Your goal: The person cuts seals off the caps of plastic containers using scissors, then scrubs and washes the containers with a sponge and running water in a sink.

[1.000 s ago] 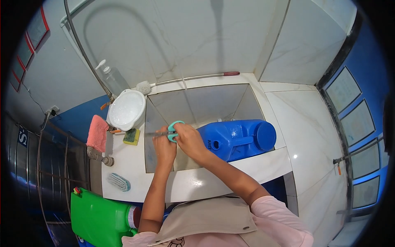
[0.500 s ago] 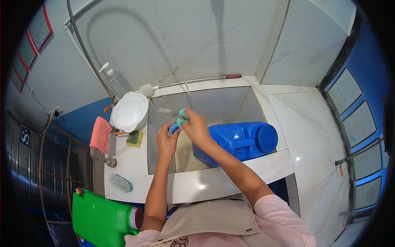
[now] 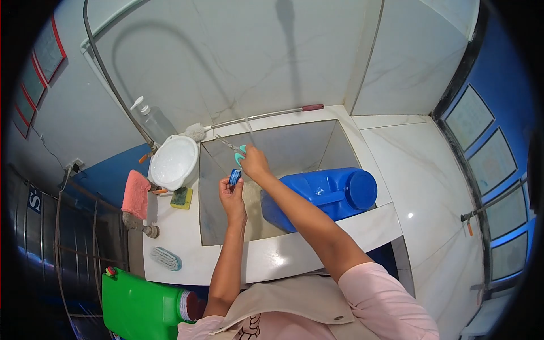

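Observation:
Over the sink basin, my left hand (image 3: 232, 198) pinches a small blue cap-like item (image 3: 234, 177) between its fingertips. Just up and to the right, my right hand (image 3: 254, 163) is closed on the teal handles of a pair of scissors (image 3: 240, 154), whose blades point up and left, slightly spread. The blades are apart from the blue item. A large blue jug (image 3: 323, 195) lies on its side in the sink, to the right of both hands and partly behind my right forearm.
Left of the sink are a white basin (image 3: 174, 162), a sponge (image 3: 181, 198), a pink cloth (image 3: 136, 191), a scrub brush (image 3: 166, 259) and a pump bottle (image 3: 157, 122). A long-handled brush (image 3: 266, 115) lies behind it. A green jug (image 3: 141, 306) stands lower left.
The scissors have come away from my left hand, up and to the right, and turned to point up-left. The blue item now shows at my left fingertips. The blue jug sits slightly further left in view.

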The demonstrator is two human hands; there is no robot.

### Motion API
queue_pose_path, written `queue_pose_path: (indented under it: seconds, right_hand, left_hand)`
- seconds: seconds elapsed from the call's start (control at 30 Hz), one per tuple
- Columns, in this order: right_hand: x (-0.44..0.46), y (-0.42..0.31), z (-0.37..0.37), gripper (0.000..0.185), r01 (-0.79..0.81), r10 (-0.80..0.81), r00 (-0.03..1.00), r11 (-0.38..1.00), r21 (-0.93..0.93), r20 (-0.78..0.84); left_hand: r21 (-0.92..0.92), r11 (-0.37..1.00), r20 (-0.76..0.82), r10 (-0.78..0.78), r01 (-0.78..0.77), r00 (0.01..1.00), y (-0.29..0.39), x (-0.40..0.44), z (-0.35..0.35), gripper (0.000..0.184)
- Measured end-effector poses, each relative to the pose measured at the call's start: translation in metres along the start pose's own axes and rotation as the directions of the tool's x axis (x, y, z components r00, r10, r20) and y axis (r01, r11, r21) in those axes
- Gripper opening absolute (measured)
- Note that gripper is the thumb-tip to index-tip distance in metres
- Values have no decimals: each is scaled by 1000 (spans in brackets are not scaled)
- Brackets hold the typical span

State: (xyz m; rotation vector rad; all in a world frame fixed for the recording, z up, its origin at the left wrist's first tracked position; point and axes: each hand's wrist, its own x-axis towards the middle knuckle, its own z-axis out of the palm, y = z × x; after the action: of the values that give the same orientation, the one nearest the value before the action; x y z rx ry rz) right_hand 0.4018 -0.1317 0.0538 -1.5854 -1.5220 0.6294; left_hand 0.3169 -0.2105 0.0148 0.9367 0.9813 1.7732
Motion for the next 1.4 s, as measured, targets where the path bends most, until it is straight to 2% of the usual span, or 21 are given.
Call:
queue_pose_path:
  seconds: [0.03,0.1,0.13,0.2,0.23,0.3,0.43,0.5,0.6,0.67,0.77,0.83,0.9,0.97,1.03,1.1,1.17,1.23,1.3,1.33,1.4]
  right_hand:
    - [0,0,-2,28,2,-2,1000,1000,0,-3]
    - [-3,-1,-4,28,51,-50,999,996,67,-17]
    - [-6,-10,-13,28,58,-57,998,996,66,-14]
    - [-17,-17,-22,27,218,-216,971,976,-12,100]
    - [-16,-12,-22,27,218,-215,970,976,-10,109]
    - [-4,-2,-24,23,211,-210,977,977,19,-26]
    - [25,44,-22,24,69,-84,991,986,-151,-100]
    - [31,63,-32,22,-5,-15,996,975,-221,-91]
    - [40,90,-58,23,20,-47,997,937,-350,-68]
    - [39,113,-90,26,93,-75,995,916,-390,61]
    - [16,130,-173,38,-73,122,988,912,-405,97]
    - [-12,171,-232,47,-138,179,979,938,-318,102]
    - [-42,202,-280,43,-203,219,976,917,-343,8]
    - [-67,218,-299,42,-439,441,897,890,-121,-11]
    - [-76,213,-293,43,-388,390,921,911,-141,-16]
    - [-84,179,-279,42,-261,255,965,952,-160,-58]
    - [-89,134,-261,42,-225,239,971,942,-248,29]
    - [-99,87,-231,44,-181,200,975,966,-182,91]
    - [-108,62,-193,45,-56,82,992,965,-258,94]
    - [-108,43,-177,43,-37,78,984,970,-242,160]
    - [-109,41,-177,42,-44,89,976,975,-218,198]
  left_hand:
    - [-1,1000,3,3,-3,1000,-10,4,-6,17]
    - [572,809,181,37,-136,983,-21,17,-25,17]
    - [570,810,177,43,-138,983,-16,23,-26,17]
    - [803,595,163,-262,26,951,-9,30,-31,22]
    - [805,593,154,-265,34,952,-8,31,-32,22]
    - [773,597,233,45,-213,971,-5,35,-30,24]
    - [626,708,352,118,-327,928,10,20,-9,18]
    - [410,908,317,-61,-80,946,7,20,-9,15]
    - [265,941,236,-276,211,932,9,19,-19,24]
    - [290,929,170,-286,229,943,18,13,-36,26]
    - [387,909,37,-185,156,982,-2,17,-119,29]
    - [665,729,-109,-121,163,987,-9,15,-191,30]
    - [703,641,-301,-124,308,946,-1,8,-237,25]
    - [901,358,-249,-33,244,968,-8,7,-281,32]
    - [941,229,-247,-36,249,968,4,0,-275,35]
    - [951,132,-305,289,278,907,9,-3,-244,40]
    - [980,162,-169,357,118,919,57,-15,-148,48]
    - [865,59,481,183,-498,858,54,-26,-97,57]
    - [603,192,796,-91,-774,598,73,-45,-26,53]
    - [588,196,808,-90,-784,583,64,-43,-25,53]
    - [864,121,463,-575,-489,675,25,-27,-39,43]
